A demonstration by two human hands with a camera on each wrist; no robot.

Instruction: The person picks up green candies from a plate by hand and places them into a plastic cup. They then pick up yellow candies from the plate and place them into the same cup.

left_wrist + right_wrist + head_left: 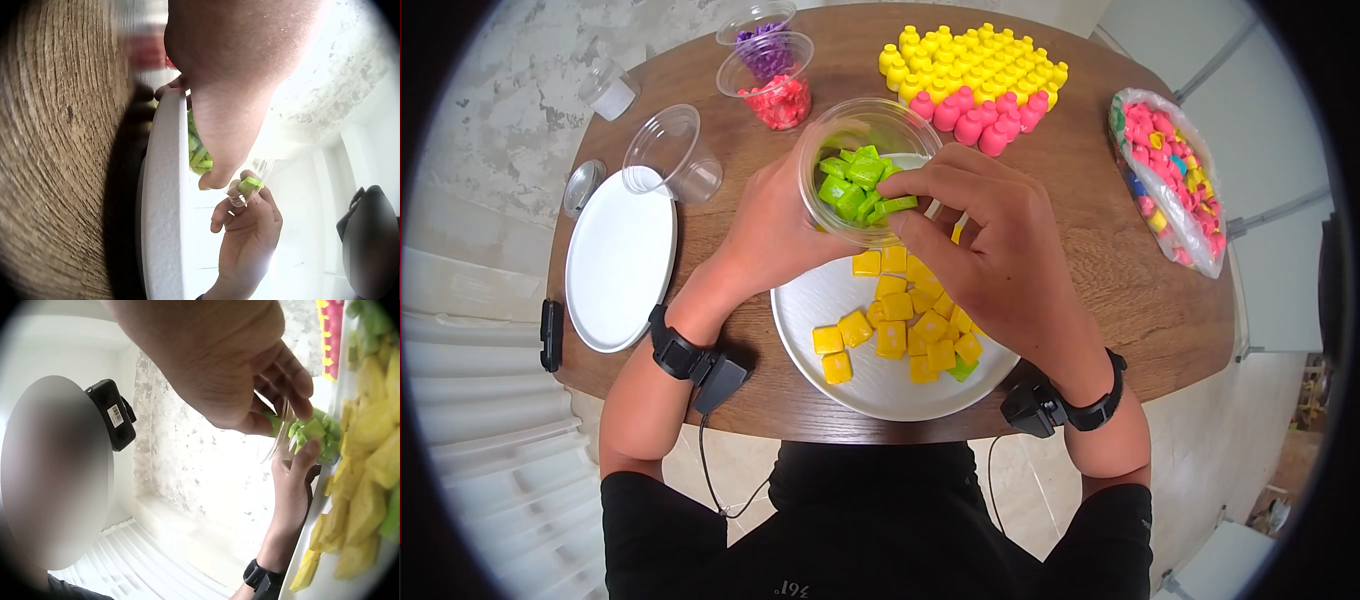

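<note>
My left hand (765,220) grips a clear plastic cup (870,122), tilted with its mouth toward the head camera. Inside lie several green square wrapped candies (848,185). At the cup's rim, the thumb and fingers of my right hand (1000,245) pinch one green candy (896,204), which shows at the fingertips in the left wrist view too. Below both hands is a round white plate (795,325) with a spread of yellow square candies (892,338). One green candy (963,370) peeks out at the lower right of that spread. My right hand hides part of the plate.
Yellow and pink little bottles (970,75) stand grouped at the back. On the right lies a plastic bag (1170,180) of colourful caps. Cups of red pieces (778,102) and purple pieces (762,50), an empty cup (662,150) and a white oval plate (620,260) occupy the left.
</note>
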